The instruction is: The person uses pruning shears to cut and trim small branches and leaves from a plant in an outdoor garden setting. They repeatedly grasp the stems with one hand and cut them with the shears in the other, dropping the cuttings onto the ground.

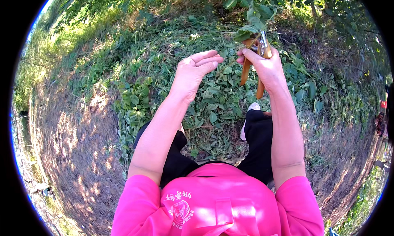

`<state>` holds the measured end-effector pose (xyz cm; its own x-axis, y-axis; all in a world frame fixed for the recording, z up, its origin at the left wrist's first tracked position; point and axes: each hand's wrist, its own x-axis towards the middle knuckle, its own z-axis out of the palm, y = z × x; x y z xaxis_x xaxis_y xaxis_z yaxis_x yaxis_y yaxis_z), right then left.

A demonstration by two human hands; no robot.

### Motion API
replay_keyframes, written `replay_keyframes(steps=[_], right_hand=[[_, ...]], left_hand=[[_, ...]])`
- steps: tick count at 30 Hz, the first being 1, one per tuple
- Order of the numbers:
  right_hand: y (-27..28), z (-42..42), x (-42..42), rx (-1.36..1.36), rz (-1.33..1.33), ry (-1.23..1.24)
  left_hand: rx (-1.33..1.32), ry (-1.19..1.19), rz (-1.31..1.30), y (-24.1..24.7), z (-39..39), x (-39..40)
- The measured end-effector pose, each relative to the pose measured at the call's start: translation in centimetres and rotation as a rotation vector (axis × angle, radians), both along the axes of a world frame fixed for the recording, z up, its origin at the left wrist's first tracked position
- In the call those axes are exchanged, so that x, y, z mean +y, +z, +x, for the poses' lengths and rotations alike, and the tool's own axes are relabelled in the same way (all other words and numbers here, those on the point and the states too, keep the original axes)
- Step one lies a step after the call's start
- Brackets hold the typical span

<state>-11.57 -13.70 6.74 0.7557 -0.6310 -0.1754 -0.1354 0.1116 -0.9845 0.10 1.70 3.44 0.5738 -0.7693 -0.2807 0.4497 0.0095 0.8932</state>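
Observation:
My right hand is closed around a pair of pruning shears with orange-brown handles and a coil spring, the blades pointing away from me. A cut-looking leafy sprig sits at the blade end, and its thin stem passes by my right fingers; how it is held there is partly hidden. My left hand hovers to the left of the shears, thumb and fingers loosely extended, with nothing visible in it. Below both hands lies a bed of green leaves and stems.
My black-trousered legs are bent on either side of the leaf bed, a light shoe showing at the right. Dry bare soil lies to the left. Taller bushes stand ahead, and leafy branches hang at the upper right.

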Motion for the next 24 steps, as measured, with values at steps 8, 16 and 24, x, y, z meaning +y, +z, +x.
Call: replay_keyframes(steps=[8,16,24], right_hand=[[0.2,0.2,0.4,-0.004,0.043,0.055],[-0.8,0.9,0.9,-0.005,0.042,0.042],[-1.3,0.6,0.5,-0.050,0.147,0.049]], left_hand=[[0.023,-0.023,-0.039,0.0,0.3,0.1],[-0.351,0.042,-0.030,-2.2,-2.7,-3.5],[-0.277,0.057,-0.114,-1.7,-1.5,-3.8]])
